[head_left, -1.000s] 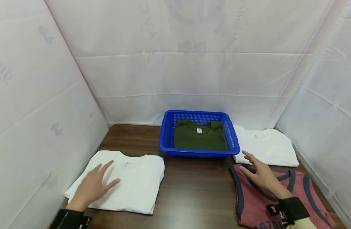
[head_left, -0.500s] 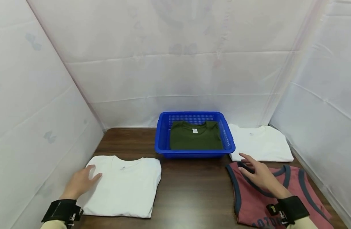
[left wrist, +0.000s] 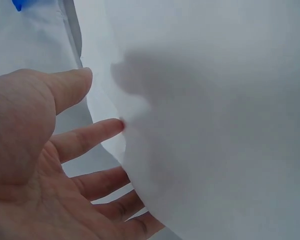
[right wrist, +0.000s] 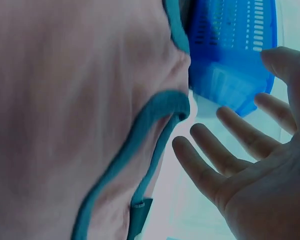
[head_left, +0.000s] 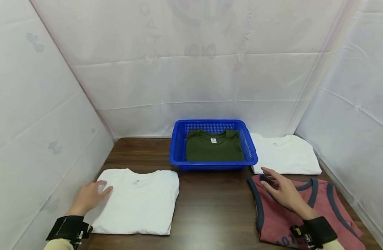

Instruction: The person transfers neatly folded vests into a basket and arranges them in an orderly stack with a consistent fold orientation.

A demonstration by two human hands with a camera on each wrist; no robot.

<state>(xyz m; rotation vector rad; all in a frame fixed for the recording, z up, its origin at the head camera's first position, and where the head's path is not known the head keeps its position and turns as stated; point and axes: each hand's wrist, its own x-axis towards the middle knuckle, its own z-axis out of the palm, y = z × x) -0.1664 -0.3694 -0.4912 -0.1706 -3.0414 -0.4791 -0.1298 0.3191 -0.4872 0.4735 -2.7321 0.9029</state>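
Folded white cotton T-shirt [head_left: 138,201], near left of dark wooden table [head_left: 210,208]: flat, neckline far. Left hand [head_left: 88,198], fingers relaxed, rests on its left edge.

Blue perforated plastic basket [head_left: 178,146], far centre: holds folded dark green T-shirt [head_left: 214,150].

Red sleeveless vest with navy trim [head_left: 304,215], near right: spread flat. Right hand [head_left: 285,194], fingers spread and holding nothing, over its neckline.

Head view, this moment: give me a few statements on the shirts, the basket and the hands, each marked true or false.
1. A folded green T-shirt lies inside the blue basket. True.
2. The left hand grips the basket's rim. False: it rests on the near white T-shirt.
3. The right hand is open, above the red tank top. True.
4. The far white T-shirt lies left of the basket. False: it lies to the right.
5. The wooden table holds three shirts outside the basket. True.
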